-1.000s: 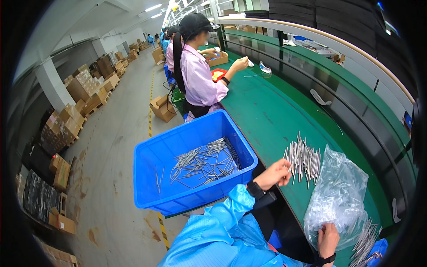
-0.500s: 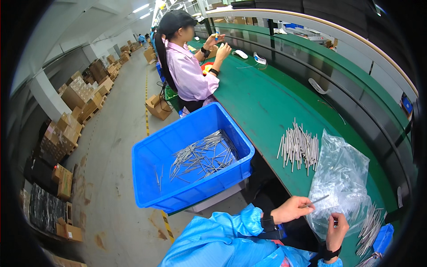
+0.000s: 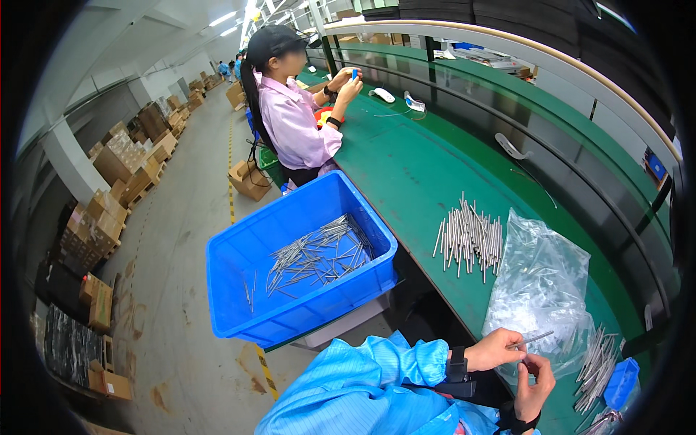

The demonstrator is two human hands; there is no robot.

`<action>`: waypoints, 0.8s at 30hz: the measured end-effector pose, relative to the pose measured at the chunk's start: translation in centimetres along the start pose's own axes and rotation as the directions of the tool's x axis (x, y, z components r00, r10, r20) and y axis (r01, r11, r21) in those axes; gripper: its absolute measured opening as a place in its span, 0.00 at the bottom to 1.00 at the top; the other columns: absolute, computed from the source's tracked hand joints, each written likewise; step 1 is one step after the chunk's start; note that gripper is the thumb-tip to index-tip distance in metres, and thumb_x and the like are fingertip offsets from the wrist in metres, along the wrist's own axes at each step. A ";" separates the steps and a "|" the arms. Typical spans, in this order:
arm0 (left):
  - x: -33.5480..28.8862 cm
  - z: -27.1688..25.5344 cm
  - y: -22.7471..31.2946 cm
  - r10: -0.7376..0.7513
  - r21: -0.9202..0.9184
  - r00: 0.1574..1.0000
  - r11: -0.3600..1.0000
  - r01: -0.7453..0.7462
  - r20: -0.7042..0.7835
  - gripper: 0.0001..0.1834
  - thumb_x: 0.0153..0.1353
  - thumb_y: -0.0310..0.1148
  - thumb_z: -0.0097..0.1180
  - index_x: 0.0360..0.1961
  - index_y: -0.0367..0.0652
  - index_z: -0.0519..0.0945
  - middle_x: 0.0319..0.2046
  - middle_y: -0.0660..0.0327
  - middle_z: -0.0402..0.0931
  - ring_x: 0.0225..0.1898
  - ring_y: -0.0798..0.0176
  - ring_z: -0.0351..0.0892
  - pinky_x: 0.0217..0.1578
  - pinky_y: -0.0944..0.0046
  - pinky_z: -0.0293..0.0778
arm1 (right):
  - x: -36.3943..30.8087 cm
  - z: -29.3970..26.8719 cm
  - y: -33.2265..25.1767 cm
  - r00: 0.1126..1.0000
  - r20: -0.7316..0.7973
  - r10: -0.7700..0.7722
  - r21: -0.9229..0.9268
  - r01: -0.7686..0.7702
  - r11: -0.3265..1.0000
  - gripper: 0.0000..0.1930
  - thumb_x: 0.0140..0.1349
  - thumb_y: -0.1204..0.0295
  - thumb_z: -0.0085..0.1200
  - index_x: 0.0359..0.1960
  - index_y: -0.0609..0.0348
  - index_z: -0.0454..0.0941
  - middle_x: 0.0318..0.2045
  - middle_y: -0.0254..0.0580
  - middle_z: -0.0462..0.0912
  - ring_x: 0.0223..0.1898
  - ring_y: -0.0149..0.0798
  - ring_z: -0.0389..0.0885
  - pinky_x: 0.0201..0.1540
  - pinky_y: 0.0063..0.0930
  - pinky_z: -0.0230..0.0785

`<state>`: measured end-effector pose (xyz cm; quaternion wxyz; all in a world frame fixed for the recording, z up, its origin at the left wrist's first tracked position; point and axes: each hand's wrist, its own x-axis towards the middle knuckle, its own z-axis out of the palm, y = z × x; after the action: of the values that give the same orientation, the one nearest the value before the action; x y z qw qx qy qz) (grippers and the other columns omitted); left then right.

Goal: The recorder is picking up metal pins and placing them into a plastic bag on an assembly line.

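Observation:
My left hand [image 3: 495, 350] pinches a thin grey metal rod [image 3: 538, 338], which points off to the right above a clear plastic bag [image 3: 544, 272]. Close below it is my right hand [image 3: 533, 384], its thumb and fingers curled together near the left fingertips. Whatever those right fingers hold, if anything, is hidden. Beyond the bag, on the green bench, lies a pile of similar metal rods [image 3: 471, 239]. A second bunch of rods [image 3: 597, 366] rests at the right, beside a small blue tray [image 3: 621, 384].
A large blue bin [image 3: 301, 319] with loose rods inside stands left of the green bench [image 3: 406, 174]. Farther along, a person in a pink shirt [image 3: 297, 127] handles a small blue part. White curved pieces [image 3: 510, 146] lie along the back. Cardboard boxes [image 3: 134, 170] line the floor.
My hands have come together; the right hand moved up and left toward the rod in the left. The whole view has shifted slightly. The other person's hands have drawn closer together.

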<state>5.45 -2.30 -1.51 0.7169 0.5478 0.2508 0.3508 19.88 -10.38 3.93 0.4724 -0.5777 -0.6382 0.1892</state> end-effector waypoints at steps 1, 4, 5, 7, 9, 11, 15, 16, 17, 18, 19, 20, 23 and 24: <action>-0.1 0.1 -0.1 0.026 0.012 1.000 1.000 -0.026 0.005 0.09 0.65 0.31 0.59 0.38 0.34 0.78 0.29 0.69 0.75 0.33 0.77 0.68 0.34 0.72 0.67 | -0.1 0.0 0.3 1.000 -0.002 -0.001 0.002 0.001 1.000 0.04 0.58 0.84 0.56 0.34 0.67 0.77 0.29 0.43 0.80 0.29 0.36 0.79 0.33 0.26 0.70; -0.2 0.7 -1.1 0.083 -0.069 0.996 0.994 -0.081 0.022 0.10 0.68 0.34 0.57 0.41 0.36 0.78 0.27 0.69 0.71 0.31 0.77 0.67 0.31 0.71 0.66 | -0.4 -0.7 1.8 0.999 0.006 0.049 -0.042 -0.049 0.998 0.04 0.59 0.84 0.56 0.35 0.67 0.78 0.29 0.42 0.80 0.30 0.34 0.80 0.34 0.25 0.72; -0.4 0.8 0.2 0.073 -0.075 0.996 0.995 -0.069 0.046 0.10 0.68 0.34 0.57 0.41 0.36 0.78 0.27 0.69 0.71 0.31 0.77 0.67 0.31 0.71 0.66 | -0.6 -1.2 2.4 0.998 -0.020 0.059 -0.022 -0.060 0.998 0.04 0.58 0.84 0.56 0.35 0.68 0.77 0.28 0.42 0.80 0.30 0.33 0.80 0.35 0.25 0.72; -1.4 0.2 2.6 -0.046 0.090 0.998 0.995 0.042 0.050 0.11 0.71 0.36 0.53 0.45 0.39 0.77 0.27 0.69 0.69 0.29 0.76 0.66 0.29 0.72 0.66 | -1.0 -1.7 2.6 0.992 -0.075 0.102 -0.026 -0.105 0.994 0.05 0.58 0.85 0.57 0.36 0.68 0.77 0.28 0.42 0.79 0.30 0.33 0.80 0.35 0.24 0.73; -2.4 -1.1 3.7 -0.140 0.083 0.987 0.988 0.133 0.079 0.12 0.72 0.35 0.51 0.49 0.40 0.78 0.31 0.69 0.72 0.30 0.76 0.67 0.30 0.71 0.67 | 0.1 -1.8 2.5 0.984 -0.152 0.088 0.049 -0.081 0.995 0.03 0.55 0.83 0.59 0.31 0.68 0.79 0.29 0.48 0.82 0.29 0.43 0.81 0.32 0.30 0.71; -3.4 -2.5 3.4 -0.050 0.182 0.998 0.982 0.041 0.047 0.12 0.71 0.31 0.51 0.48 0.35 0.81 0.38 0.63 0.80 0.41 0.71 0.75 0.45 0.69 0.72 | 0.8 -1.9 2.6 0.987 -0.116 0.108 0.084 -0.098 0.992 0.03 0.54 0.83 0.60 0.30 0.68 0.81 0.30 0.47 0.84 0.30 0.42 0.82 0.36 0.28 0.73; -4.8 -3.6 5.3 -0.059 0.300 0.998 0.952 0.054 0.008 0.13 0.70 0.28 0.52 0.50 0.33 0.81 0.42 0.60 0.82 0.42 0.70 0.77 0.45 0.69 0.72 | 2.0 -2.2 1.5 0.999 -0.033 -0.008 0.108 0.012 0.994 0.06 0.53 0.82 0.64 0.34 0.67 0.84 0.31 0.47 0.85 0.34 0.40 0.84 0.36 0.28 0.75; -4.7 -3.4 6.1 -0.094 0.307 0.995 0.948 0.082 0.026 0.13 0.70 0.29 0.52 0.50 0.34 0.81 0.41 0.60 0.81 0.40 0.71 0.76 0.42 0.70 0.71 | 1.8 -2.4 1.5 0.998 -0.063 0.021 0.081 -0.016 0.997 0.06 0.53 0.82 0.64 0.34 0.67 0.84 0.31 0.47 0.85 0.34 0.40 0.84 0.36 0.28 0.75; -4.5 -3.2 6.7 -0.125 0.316 0.991 0.943 0.107 0.037 0.14 0.70 0.29 0.52 0.51 0.34 0.81 0.41 0.60 0.81 0.37 0.73 0.74 0.40 0.71 0.71 | 1.6 -2.7 1.5 0.999 -0.026 0.031 0.128 -0.028 0.991 0.07 0.54 0.82 0.64 0.35 0.66 0.84 0.32 0.47 0.85 0.34 0.40 0.85 0.37 0.28 0.75; -4.4 -3.0 6.9 -0.135 0.310 0.988 0.944 0.108 0.069 0.14 0.70 0.29 0.52 0.51 0.34 0.81 0.41 0.60 0.81 0.37 0.73 0.74 0.40 0.71 0.71 | 1.4 -2.9 1.5 0.999 0.014 0.035 0.178 -0.037 0.983 0.07 0.55 0.82 0.64 0.37 0.66 0.84 0.32 0.46 0.86 0.34 0.40 0.85 0.37 0.28 0.76; -4.4 -2.9 6.9 -0.145 0.343 0.986 0.933 0.109 0.080 0.14 0.69 0.30 0.52 0.51 0.34 0.81 0.41 0.58 0.82 0.39 0.70 0.77 0.42 0.70 0.72 | 1.2 -3.0 1.5 0.999 0.002 0.048 0.166 -0.047 0.985 0.07 0.55 0.82 0.64 0.37 0.66 0.84 0.32 0.46 0.86 0.34 0.40 0.85 0.37 0.28 0.76; -4.4 -2.8 6.9 -0.153 0.375 0.984 0.920 0.110 0.087 0.15 0.69 0.30 0.52 0.51 0.33 0.80 0.42 0.56 0.82 0.42 0.67 0.79 0.44 0.69 0.73 | 1.1 -3.0 1.4 0.999 0.022 0.039 0.185 -0.042 0.982 0.07 0.54 0.82 0.64 0.36 0.66 0.85 0.32 0.47 0.86 0.34 0.40 0.85 0.37 0.28 0.76; -4.5 -2.6 6.8 -0.153 0.386 0.984 0.916 0.105 0.096 0.15 0.69 0.30 0.53 0.52 0.34 0.80 0.41 0.56 0.82 0.40 0.67 0.79 0.43 0.68 0.73 | 1.0 -3.2 1.5 0.997 0.069 -0.021 0.198 0.007 0.980 0.08 0.54 0.83 0.63 0.37 0.66 0.84 0.33 0.47 0.86 0.34 0.39 0.85 0.37 0.28 0.76; -4.6 -2.5 6.7 -0.156 0.385 0.983 0.917 0.108 0.097 0.15 0.69 0.30 0.53 0.52 0.34 0.80 0.41 0.56 0.82 0.40 0.67 0.79 0.43 0.68 0.73 | 0.9 -3.3 1.5 0.995 0.094 -0.022 0.209 0.002 0.978 0.08 0.55 0.82 0.63 0.38 0.65 0.84 0.34 0.46 0.86 0.35 0.40 0.85 0.38 0.28 0.77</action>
<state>-0.86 -3.31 4.08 0.6345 0.6783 0.3043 0.2114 23.51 -10.16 4.69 0.5003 -0.5114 -0.6403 0.2796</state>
